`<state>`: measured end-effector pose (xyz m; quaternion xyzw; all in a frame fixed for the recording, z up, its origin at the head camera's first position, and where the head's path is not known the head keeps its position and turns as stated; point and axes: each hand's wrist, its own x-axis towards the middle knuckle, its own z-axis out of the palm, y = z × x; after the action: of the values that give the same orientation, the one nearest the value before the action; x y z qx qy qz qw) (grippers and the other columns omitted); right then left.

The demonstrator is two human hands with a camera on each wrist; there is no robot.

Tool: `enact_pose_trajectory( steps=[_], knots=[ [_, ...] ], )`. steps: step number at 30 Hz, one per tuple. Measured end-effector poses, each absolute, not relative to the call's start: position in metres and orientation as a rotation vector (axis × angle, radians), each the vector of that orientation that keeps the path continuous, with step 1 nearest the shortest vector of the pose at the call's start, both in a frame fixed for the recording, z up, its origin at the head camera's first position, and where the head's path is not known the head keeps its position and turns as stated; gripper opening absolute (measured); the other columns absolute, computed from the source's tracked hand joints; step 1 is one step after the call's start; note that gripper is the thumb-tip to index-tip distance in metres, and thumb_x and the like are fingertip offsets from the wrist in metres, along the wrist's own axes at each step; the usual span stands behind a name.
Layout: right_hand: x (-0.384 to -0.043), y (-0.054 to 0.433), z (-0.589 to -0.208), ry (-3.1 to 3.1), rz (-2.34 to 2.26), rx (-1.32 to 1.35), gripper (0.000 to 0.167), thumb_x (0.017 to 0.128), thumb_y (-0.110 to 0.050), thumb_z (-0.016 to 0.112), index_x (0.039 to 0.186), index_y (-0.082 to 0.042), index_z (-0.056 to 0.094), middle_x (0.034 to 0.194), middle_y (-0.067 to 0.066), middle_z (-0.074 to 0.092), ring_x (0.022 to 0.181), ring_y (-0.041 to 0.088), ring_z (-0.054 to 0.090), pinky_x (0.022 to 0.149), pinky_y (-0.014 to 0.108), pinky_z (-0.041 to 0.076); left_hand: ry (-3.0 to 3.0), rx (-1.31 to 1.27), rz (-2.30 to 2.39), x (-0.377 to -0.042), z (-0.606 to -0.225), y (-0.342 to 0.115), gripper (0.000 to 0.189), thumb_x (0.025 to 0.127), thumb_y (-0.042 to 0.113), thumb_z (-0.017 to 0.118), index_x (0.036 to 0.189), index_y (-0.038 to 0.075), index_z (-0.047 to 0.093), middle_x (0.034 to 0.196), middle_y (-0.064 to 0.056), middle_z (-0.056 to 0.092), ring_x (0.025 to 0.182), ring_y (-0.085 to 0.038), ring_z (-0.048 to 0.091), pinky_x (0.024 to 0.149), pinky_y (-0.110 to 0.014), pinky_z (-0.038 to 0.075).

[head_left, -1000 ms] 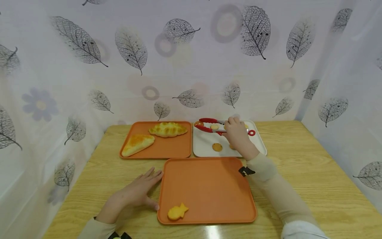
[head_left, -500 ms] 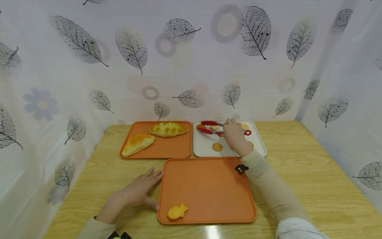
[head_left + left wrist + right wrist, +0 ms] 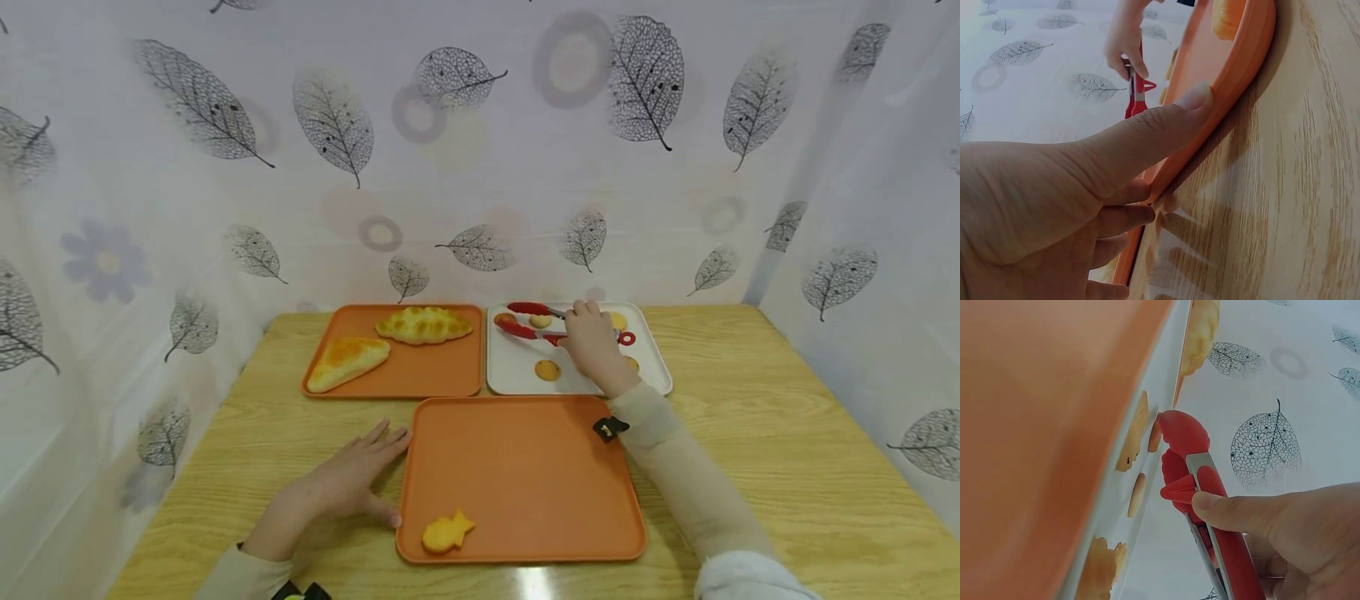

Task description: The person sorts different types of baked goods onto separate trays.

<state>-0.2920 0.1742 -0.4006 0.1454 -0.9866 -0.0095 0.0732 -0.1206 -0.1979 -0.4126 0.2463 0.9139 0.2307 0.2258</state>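
My right hand (image 3: 594,343) grips a pair of red-and-steel tongs (image 3: 1235,559) over the white tray (image 3: 517,379). The tongs' two red scalloped tips stand apart, with a small reddish-brown round piece (image 3: 506,320) between them in the head view. Close to the tips lie a pale round cookie (image 3: 540,320) and a dotted cookie (image 3: 547,370). My left hand (image 3: 341,483) lies with fingers spread at the left edge of the front orange tray (image 3: 525,475); its thumb touches the rim in the left wrist view. A yellow fish-shaped piece (image 3: 447,532) sits in that tray's near left corner.
Behind, to the left, another orange tray (image 3: 427,379) bears a braided bread (image 3: 423,325) and a triangular bread (image 3: 348,364). More cookies lie partly hidden by the right hand. A leaf-print curtain (image 3: 480,167) rises behind the wooden table (image 3: 750,417).
The tongs have shifted slightly right and nearer, with the round piece still between their tips. My right forearm has moved a little left. The left hand has stayed in place.
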Motion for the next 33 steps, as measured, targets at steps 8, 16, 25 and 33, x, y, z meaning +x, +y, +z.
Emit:
enact_pose_trajectory(
  steps=[8, 16, 25, 33],
  knots=[
    [-0.273, 0.188, -0.401, -2.907, 0.041, 0.469, 0.046, 0.087, -0.030, 0.074, 0.115, 0.005, 0.063, 0.106, 0.018, 0.055, 0.100, 0.034, 0.050, 0.077, 0.048, 0.051, 2.519, 0.671, 0.637, -0.116, -0.412, -0.195, 0.114, 0.069, 0.057, 0.077, 0.155, 0.003, 0.023, 0.161, -0.020, 0.023, 0.150, -0.045, 0.006, 0.114, -0.069, 0.015],
    [-0.247, 0.197, -0.395, -2.804, 0.158, 0.551, 0.052, 0.078, -0.028, 0.081, 0.114, 0.005, 0.065, 0.099, 0.017, 0.056, 0.092, 0.034, 0.050, 0.071, 0.049, 0.050, 2.515, 0.661, 0.653, -0.113, -0.411, -0.194, 0.114, 0.070, 0.057, 0.076, 0.155, 0.003, 0.023, 0.161, -0.019, 0.022, 0.150, -0.045, 0.005, 0.114, -0.070, 0.014],
    [-0.222, 0.207, -0.387, -2.690, 0.316, 0.754, 0.053, 0.071, -0.023, 0.086, 0.111, 0.004, 0.066, 0.101, 0.015, 0.059, 0.092, 0.034, 0.051, 0.063, 0.044, 0.046, 2.521, 0.661, 0.647, -0.109, -0.411, -0.192, 0.114, 0.070, 0.056, 0.077, 0.155, 0.003, 0.023, 0.161, -0.020, 0.022, 0.150, -0.045, 0.006, 0.114, -0.070, 0.015],
    [-0.198, 0.209, -0.378, -2.656, 0.453, 0.917, 0.056, 0.068, -0.019, 0.087, 0.114, 0.005, 0.066, 0.107, 0.017, 0.062, 0.101, 0.036, 0.054, 0.077, 0.050, 0.047, 2.514, 0.649, 0.646, -0.106, -0.409, -0.190, 0.112, 0.071, 0.055, 0.077, 0.155, 0.003, 0.023, 0.161, -0.020, 0.022, 0.150, -0.045, 0.006, 0.114, -0.070, 0.015]
  ],
)
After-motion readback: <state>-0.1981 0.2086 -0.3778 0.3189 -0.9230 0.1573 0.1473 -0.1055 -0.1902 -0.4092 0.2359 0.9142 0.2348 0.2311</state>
